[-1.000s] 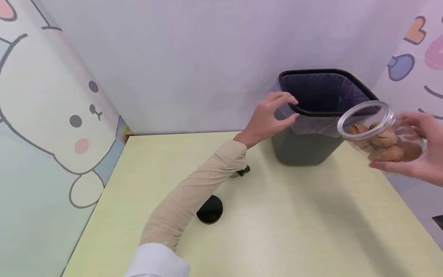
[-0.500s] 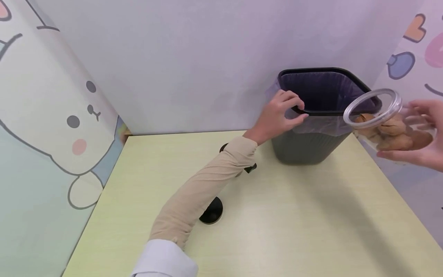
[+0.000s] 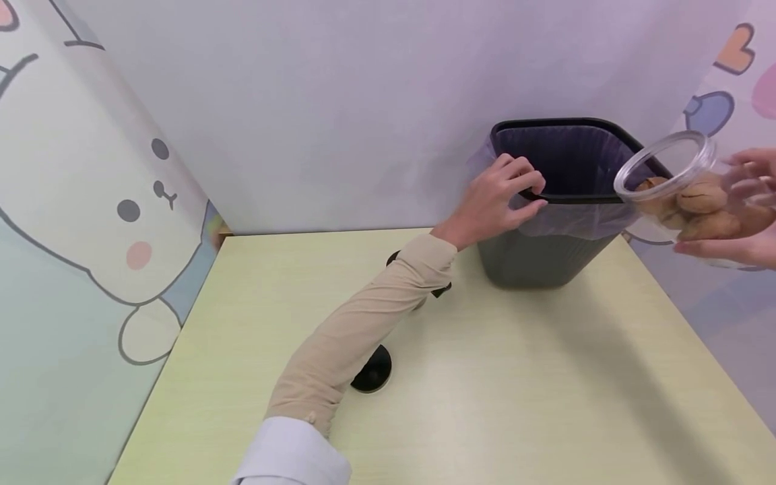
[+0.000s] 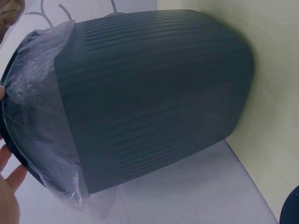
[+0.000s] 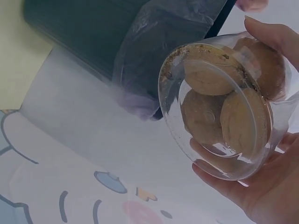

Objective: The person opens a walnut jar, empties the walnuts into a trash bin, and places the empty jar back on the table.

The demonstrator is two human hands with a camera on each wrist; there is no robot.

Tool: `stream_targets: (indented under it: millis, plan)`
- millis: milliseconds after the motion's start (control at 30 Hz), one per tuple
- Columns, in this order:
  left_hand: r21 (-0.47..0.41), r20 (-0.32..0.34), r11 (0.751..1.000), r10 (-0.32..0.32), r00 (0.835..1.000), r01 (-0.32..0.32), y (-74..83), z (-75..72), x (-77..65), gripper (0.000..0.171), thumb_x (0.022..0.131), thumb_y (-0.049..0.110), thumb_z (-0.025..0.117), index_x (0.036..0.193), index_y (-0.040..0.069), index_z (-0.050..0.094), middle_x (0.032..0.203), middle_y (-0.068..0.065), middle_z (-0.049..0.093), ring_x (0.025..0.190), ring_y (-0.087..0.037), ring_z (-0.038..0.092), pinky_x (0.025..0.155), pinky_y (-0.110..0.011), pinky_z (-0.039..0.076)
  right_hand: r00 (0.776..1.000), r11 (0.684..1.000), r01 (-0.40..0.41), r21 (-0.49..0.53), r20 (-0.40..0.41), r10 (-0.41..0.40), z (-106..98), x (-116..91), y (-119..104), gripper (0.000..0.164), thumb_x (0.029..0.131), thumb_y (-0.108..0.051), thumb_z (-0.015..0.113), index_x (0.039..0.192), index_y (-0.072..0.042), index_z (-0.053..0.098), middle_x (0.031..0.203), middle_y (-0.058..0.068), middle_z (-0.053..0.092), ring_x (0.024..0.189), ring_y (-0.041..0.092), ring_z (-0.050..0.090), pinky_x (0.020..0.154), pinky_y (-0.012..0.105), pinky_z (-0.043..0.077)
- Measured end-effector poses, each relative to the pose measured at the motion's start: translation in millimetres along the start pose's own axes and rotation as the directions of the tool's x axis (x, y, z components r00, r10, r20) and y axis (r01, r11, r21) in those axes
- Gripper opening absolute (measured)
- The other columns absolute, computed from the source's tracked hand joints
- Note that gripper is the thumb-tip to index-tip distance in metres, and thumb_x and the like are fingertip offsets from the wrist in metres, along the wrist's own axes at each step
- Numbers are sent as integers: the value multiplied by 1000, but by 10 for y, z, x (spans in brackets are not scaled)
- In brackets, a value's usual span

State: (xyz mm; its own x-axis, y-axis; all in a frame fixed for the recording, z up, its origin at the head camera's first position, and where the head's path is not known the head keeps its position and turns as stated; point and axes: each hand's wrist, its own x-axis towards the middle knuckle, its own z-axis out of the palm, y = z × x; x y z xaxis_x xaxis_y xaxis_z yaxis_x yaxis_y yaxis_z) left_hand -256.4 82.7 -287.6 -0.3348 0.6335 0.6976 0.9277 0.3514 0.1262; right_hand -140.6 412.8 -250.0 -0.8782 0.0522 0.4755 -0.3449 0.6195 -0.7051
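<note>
In the head view, my left hand (image 3: 497,195) grips the near left rim of a dark grey waste bin (image 3: 539,259), thumb outside and fingers curled over the edge. A translucent purple liner (image 3: 570,219) is folded over the bin's rim. My right hand (image 3: 758,246) holds a clear plastic jar (image 3: 703,155) tilted sideways, its lidless mouth at the bin's right rim. Inside the jar lie several round brown pieces resembling walnuts (image 3: 703,199). The right wrist view shows the jar's base, with dark crumbs along its edge and the brown pieces (image 5: 203,114) behind it.
The bin stands at the back right of a pale wooden table (image 3: 503,404). A black round lid-like disc (image 3: 372,370) lies under the left sleeve (image 3: 364,330), with another small dark object (image 3: 441,291) partly hidden farther back. Cartoon-printed walls (image 3: 73,188) border the table.
My left hand has moved right and closed from open fingers onto the bin's rim. The jar in my right hand has risen and shifted right; the brown pieces remain inside.
</note>
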Motion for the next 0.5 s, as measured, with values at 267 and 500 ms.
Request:
stream_targets:
  millis: [267, 500]
  plan:
    - [31, 17, 999, 10, 1000, -11, 21, 27, 20, 15, 100, 27, 65, 98, 12, 69, 102, 1, 60, 101, -19, 51, 88, -18, 39, 999, 987, -43, -152, -30, 39, -24, 53, -33, 108, 50, 8, 93, 132, -40, 41, 104, -26, 46, 94, -10, 40, 76, 1, 29]
    - [23, 22, 1000, -20, 1000, 20, 35, 27, 29, 15, 99, 26, 66, 97, 12, 68, 103, 1, 60, 102, -19, 50, 86, -17, 39, 999, 982, -40, -183, -19, 38, -39, 184, 17, 108, 55, 6, 92, 136, -41, 37, 105, -25, 41, 95, -10, 36, 79, 3, 27]
